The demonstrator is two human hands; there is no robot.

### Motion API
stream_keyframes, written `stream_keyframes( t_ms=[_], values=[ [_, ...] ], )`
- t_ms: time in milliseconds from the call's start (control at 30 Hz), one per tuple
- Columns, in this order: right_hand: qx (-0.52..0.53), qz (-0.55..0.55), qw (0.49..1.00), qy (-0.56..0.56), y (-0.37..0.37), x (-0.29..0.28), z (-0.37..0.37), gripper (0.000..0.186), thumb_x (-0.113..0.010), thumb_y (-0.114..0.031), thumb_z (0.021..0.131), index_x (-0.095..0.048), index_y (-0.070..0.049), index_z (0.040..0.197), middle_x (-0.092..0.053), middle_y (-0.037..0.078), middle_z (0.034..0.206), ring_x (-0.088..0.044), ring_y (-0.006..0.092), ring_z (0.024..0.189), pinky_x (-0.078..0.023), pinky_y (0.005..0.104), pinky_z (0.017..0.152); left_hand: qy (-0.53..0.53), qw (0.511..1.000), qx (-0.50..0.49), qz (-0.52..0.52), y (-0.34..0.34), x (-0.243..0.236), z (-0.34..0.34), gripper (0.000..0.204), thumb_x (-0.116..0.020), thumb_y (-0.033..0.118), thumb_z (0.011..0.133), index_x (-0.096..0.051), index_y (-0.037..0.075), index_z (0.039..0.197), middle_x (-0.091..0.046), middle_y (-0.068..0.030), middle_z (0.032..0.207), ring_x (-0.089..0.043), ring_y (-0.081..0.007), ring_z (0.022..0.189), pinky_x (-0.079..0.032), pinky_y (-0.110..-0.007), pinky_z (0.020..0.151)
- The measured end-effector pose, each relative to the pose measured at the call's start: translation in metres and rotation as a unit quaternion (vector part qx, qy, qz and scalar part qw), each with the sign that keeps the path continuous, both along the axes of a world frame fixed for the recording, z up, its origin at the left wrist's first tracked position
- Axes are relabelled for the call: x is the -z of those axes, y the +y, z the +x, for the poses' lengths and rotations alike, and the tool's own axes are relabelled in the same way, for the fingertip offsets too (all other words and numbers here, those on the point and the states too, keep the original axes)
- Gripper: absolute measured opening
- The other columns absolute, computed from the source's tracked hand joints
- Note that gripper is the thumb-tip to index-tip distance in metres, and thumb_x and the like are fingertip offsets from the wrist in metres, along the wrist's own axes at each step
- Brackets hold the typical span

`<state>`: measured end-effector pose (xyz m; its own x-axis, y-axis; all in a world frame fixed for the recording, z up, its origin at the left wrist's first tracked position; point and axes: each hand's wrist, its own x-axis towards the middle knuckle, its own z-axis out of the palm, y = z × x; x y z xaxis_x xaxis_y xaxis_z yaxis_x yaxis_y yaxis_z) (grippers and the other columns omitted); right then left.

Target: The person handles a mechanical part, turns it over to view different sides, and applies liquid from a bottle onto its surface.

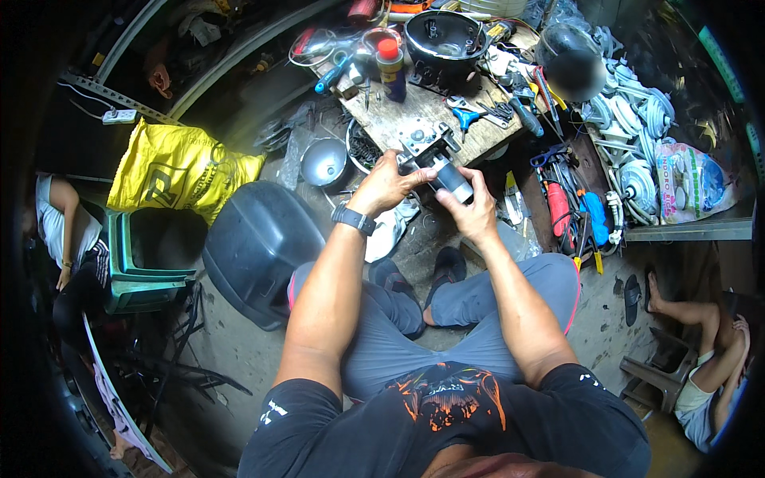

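A small electric motor (453, 183), a dark cylinder with a pale band, is held between my two hands at the near edge of the workbench. Its upper end meets a silver metal housing (422, 139), which lies at the bench's edge. My left hand (388, 187) grips the housing's near side, its thumb reaching over to the motor. Around the motor's lower right side close the fingers of my right hand (473, 209); its thumb presses the near end. The fingertips under the parts are hidden.
The wooden workbench (390, 111) carries a spray can (390, 70), a black pot (446, 44), a blue-handled tool (464, 118) and loose tools. A metal bowl (324, 162) and black case (259, 247) stand left. Tools (562, 211) and white parts (637, 183) crowd the right. People sit either side.
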<state>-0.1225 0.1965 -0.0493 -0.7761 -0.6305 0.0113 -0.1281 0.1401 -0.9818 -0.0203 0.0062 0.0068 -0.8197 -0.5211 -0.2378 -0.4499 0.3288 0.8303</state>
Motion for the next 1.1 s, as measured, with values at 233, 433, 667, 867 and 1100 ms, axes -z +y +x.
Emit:
stream_keyframes(
  t_ms=[233, 433, 667, 867, 1100],
  values=[
    [-0.011, -0.149, 0.783, -0.604, 0.007, 0.028, -0.019, 0.056, -0.074, -0.044, 0.094, -0.055, -0.004, 0.129, -0.068, 0.018, 0.11, -0.071, 0.0289, 0.084, -0.06, 0.0401, 0.073, -0.027, 0.999, 0.016, -0.017, -0.001, 0.003, -0.002, 0.11, -0.08, 0.067, 0.079, -0.043, -0.014, 0.143, -0.061, -0.0336, 0.133, -0.061, -0.0356, 0.127, -0.048, -0.041, 0.107],
    [0.013, 0.055, 0.973, 0.223, -0.002, 0.003, 0.006, 0.068, -0.084, -0.035, 0.084, -0.049, -0.005, 0.134, -0.064, 0.022, 0.124, -0.066, 0.0355, 0.111, -0.053, 0.0465, 0.094, 0.011, 0.999, 0.008, 0.03, -0.005, 0.004, 0.001, 0.107, -0.084, 0.064, 0.077, -0.046, -0.017, 0.136, -0.059, -0.0355, 0.132, -0.059, -0.0396, 0.128, -0.048, -0.043, 0.107],
    [-0.105, -0.151, 0.759, -0.624, 0.002, 0.029, -0.018, 0.071, -0.059, -0.067, 0.096, -0.049, -0.009, 0.135, -0.069, 0.016, 0.103, -0.066, 0.0202, 0.064, -0.057, 0.033, 0.057, 0.002, 1.0, 0.006, 0.008, -0.005, 0.013, -0.004, 0.102, -0.085, 0.061, 0.077, -0.048, -0.016, 0.133, -0.06, -0.0345, 0.132, -0.06, -0.039, 0.128, -0.048, -0.042, 0.107],
    [0.054, 0.012, 0.998, 0.011, 0.003, 0.009, 0.004, 0.074, -0.086, -0.04, 0.083, -0.048, -0.006, 0.138, -0.059, 0.016, 0.127, -0.062, 0.0333, 0.115, -0.058, 0.0412, 0.086, -0.021, 1.0, 0.014, -0.001, -0.002, -0.001, 0.0, 0.101, -0.084, 0.061, 0.079, -0.048, -0.014, 0.136, -0.063, -0.0313, 0.129, -0.063, -0.0343, 0.122, -0.05, -0.041, 0.103],
    [0.02, -0.101, 0.964, -0.245, -0.003, 0.013, -0.005, 0.047, -0.079, -0.035, 0.092, -0.06, -0.005, 0.122, -0.068, 0.016, 0.113, -0.07, 0.0284, 0.089, -0.059, 0.0398, 0.076, -0.017, 1.0, 0.019, -0.007, -0.005, 0.003, -0.005, 0.103, -0.082, 0.063, 0.08, -0.045, -0.009, 0.144, -0.067, -0.0258, 0.127, -0.065, -0.0307, 0.12, -0.05, -0.039, 0.103]
  ],
)
